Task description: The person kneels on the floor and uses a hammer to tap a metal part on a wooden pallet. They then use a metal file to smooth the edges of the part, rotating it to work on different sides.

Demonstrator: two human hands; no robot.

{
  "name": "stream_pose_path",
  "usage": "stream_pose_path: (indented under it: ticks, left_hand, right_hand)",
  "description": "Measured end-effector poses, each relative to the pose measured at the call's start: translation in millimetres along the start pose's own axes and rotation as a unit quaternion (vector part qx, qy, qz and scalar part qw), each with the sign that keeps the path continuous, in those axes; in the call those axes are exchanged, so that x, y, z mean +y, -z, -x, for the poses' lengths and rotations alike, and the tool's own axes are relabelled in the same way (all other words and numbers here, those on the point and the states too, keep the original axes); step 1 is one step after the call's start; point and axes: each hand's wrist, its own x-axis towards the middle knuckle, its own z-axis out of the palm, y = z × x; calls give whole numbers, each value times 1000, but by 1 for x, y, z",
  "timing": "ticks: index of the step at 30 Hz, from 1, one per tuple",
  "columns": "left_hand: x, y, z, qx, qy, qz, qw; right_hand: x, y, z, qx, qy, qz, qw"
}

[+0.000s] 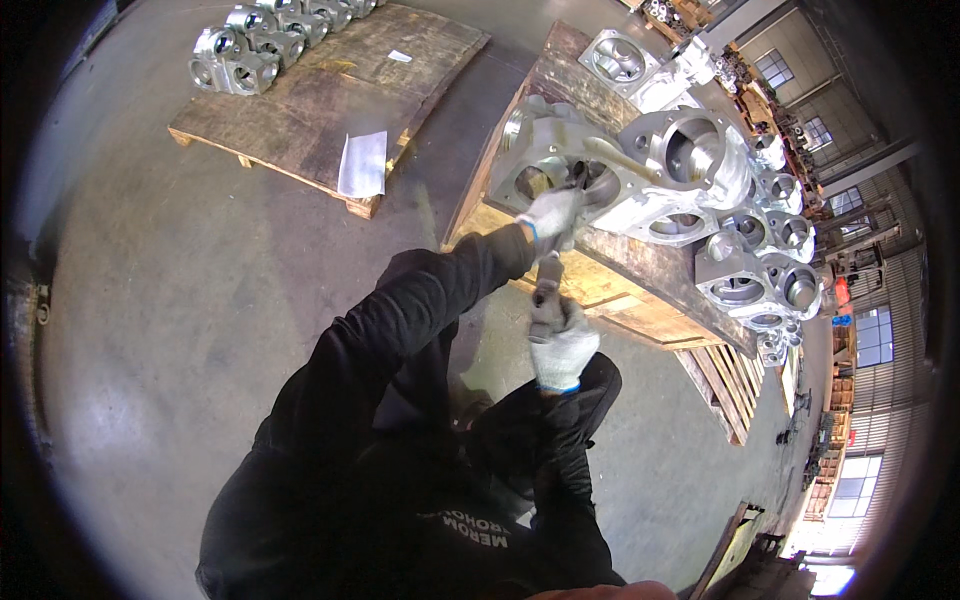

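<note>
Left hand [550, 213], white knit glove, fingers curled and pressed at the rim of a round opening in the casting [600, 175], holding something thin there; can't tell exactly what. Right hand [560, 345], also gloved, wrapped tight around a grey tool [547, 290] that points up toward the left hand. Casting sits on its side at the near end of a wooden pallet [620, 290], just ahead of both hands, left touching it, right just below and apart. Looks heavy, rigid, bare machined metal, likely slick with sharp edges; best gripped by the flange rims or bore openings, not one-handed. More castings [760, 270] lined up behind it to the right. Second pallet [330, 90] with similar castings well apart, far left, on concrete floor [150, 320].
</note>
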Motion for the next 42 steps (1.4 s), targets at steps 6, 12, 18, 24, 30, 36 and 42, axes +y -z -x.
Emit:
stream_pose_path:
  ticks: [6,12,18,24,30,36,42]
  left_hand:
    - [-4,7,-13,-6,-4,-17,1000]
    - [-1,3,-9,16,-12,-108,994]
    - [-4,4,-17,10,-44,-37,998]
    - [-3,18,-33,-19,-175,-188,966]
    - [7,11,-17,14,8,-39,999]
    - [7,7,-4,-12,-61,-126,990]
    - [5,13,-21,-1,-26,-48,999]
  right_hand:
    - [-10,8,-9,9,206,-98,974]
    - [-21,4,-14,-23,-37,-4,999]
    - [-9,-8,-17,80,251,-80,961]
    - [-11,-8,-20,-20,29,-80,996]
    - [-5,-4,-7,9,228,-62,972]
    - [13,-10,-4,15,6,-105,994]
    - [7,-3,1,59,178,-68,980]
